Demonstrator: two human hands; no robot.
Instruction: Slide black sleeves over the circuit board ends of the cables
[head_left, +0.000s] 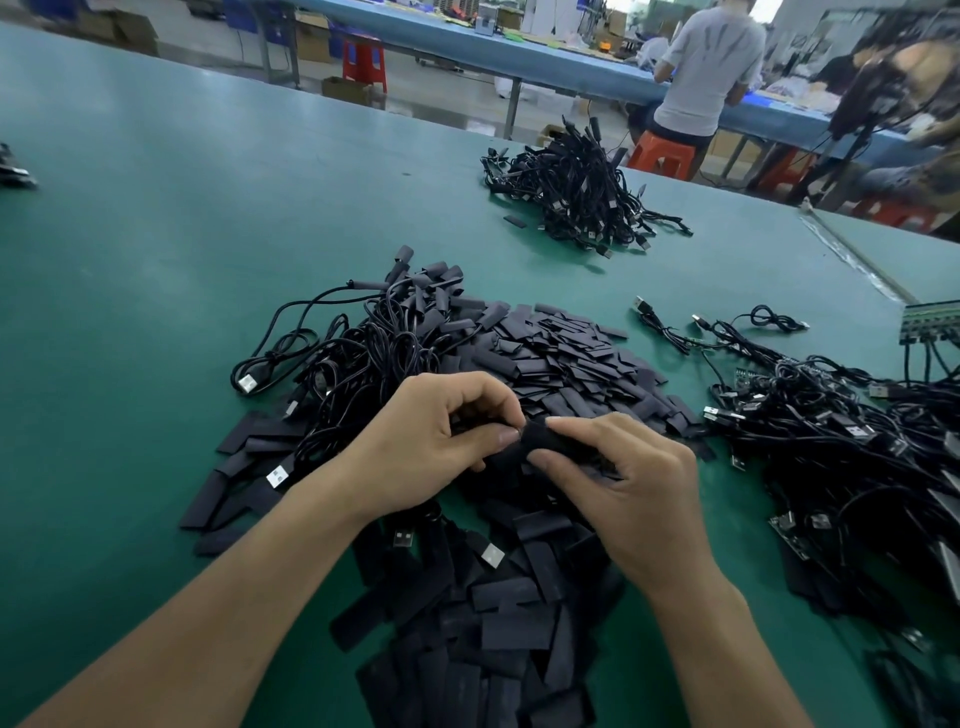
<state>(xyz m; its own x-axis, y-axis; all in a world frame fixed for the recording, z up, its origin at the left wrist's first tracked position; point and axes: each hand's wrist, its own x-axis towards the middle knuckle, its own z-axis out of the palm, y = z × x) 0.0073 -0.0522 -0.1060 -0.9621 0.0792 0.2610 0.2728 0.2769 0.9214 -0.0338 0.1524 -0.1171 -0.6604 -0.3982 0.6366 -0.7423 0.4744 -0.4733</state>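
A wide dark-green matte surface (156, 234) fills a workshop view. Far beyond the fingers, across an aisle, a person in a grey shirt (706, 73) sits on an orange plastic stool (660, 153) at a long blue bench (519, 57). A red plastic stool (365, 62) stands on the floor there.

A big heap of flat black sleeves (561, 353) spreads just behind and beneath the fingers. To their left lies a tangle of black USB cables with covered ends (363, 343), and to their right a pile of black USB cables with bare circuit boards (831, 426). A tied bundle of black cables (571, 192) sits well beyond.

Both bare forearms reach in from the near edge. The left hand (426, 447) and right hand (634, 483) meet above the heap with curled fingers (587, 422). Each hand pinches one end of a single black sleeve (550, 441) between thumb and fingertips. Whether a board is inside it cannot be told.
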